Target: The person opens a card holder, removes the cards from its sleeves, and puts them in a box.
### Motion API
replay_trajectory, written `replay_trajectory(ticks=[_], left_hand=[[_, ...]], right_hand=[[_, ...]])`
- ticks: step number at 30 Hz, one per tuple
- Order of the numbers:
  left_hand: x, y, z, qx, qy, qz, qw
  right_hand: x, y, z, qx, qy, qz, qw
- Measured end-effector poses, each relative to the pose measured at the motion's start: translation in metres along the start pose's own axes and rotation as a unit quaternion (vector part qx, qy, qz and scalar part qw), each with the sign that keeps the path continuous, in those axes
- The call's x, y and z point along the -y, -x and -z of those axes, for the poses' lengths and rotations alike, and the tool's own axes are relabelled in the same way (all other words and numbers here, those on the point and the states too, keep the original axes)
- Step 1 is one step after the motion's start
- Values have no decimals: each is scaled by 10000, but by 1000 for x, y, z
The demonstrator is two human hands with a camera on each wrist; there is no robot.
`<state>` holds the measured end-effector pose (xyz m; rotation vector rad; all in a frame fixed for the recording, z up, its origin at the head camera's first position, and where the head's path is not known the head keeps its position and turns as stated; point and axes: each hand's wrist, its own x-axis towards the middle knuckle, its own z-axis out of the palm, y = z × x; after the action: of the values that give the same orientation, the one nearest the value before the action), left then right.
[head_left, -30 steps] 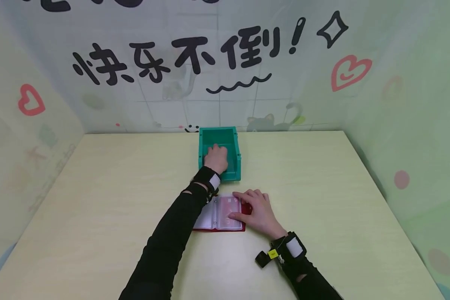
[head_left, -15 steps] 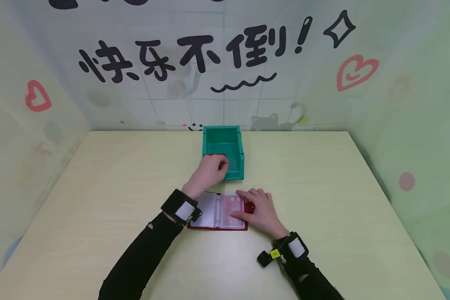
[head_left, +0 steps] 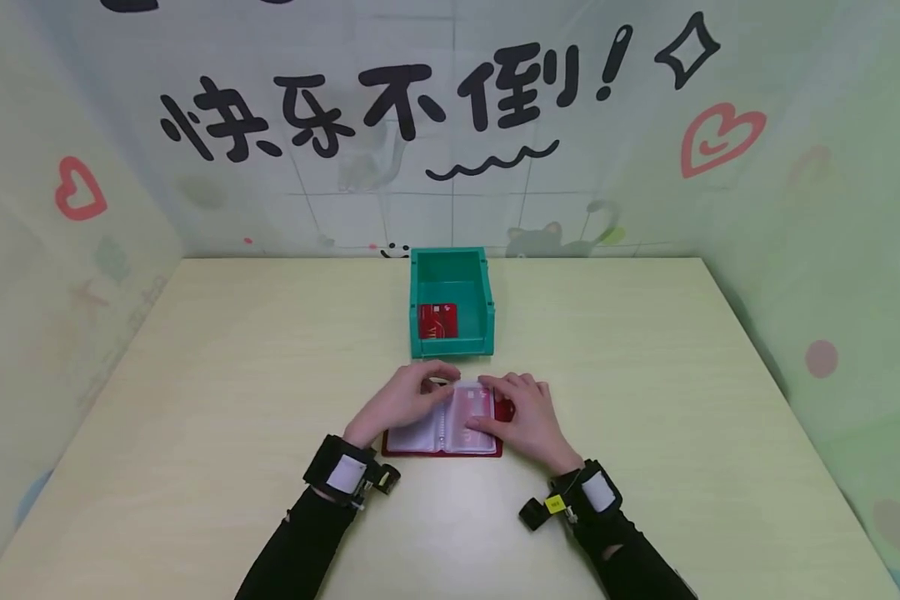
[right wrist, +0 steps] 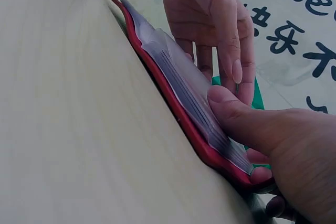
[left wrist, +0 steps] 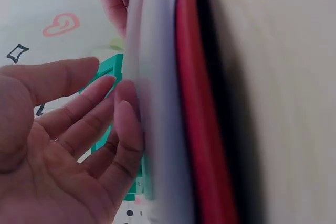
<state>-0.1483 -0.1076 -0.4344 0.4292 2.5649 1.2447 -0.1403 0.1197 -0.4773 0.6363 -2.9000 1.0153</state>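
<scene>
An open red card holder with clear sleeves lies on the table in front of a green bin. A red card lies inside the bin. My left hand rests over the holder's left pages with nothing in it. In the left wrist view its fingers are relaxed and touch the sleeve edges of the holder. My right hand presses the holder's right side. In the right wrist view its thumb lies flat on the clear sleeves.
The pale wooden table is enclosed by decorated walls at the back and both sides. The bin stands near the back wall at the centre. Both wrists wear black bands with cameras.
My left hand let go of the red card in the bin and drew back to the holder's left pages. The right hand stayed on the holder.
</scene>
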Motion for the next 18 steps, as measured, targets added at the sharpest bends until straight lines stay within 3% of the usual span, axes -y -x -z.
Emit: replay_trajectory(ticks=[6, 9, 11, 14, 18], left_hand=[[8, 2, 2, -357, 744, 119, 9965], [11, 5, 4, -602, 817, 204, 9946], [13, 7, 5, -710, 589, 270, 9954], [12, 11, 5, -811, -148, 289, 9962], [7, 15, 4, -854, -1024, 286, 9907]], right_hand=[[-1, 1, 1, -209, -220, 211, 9993], [0, 1, 2, -234, -326, 247, 9989], [-1, 2, 2, -196, -310, 219, 9991], [-1, 2, 3, -111, -348, 112, 9993], [-1, 2, 3, -83, -380, 36, 9992]])
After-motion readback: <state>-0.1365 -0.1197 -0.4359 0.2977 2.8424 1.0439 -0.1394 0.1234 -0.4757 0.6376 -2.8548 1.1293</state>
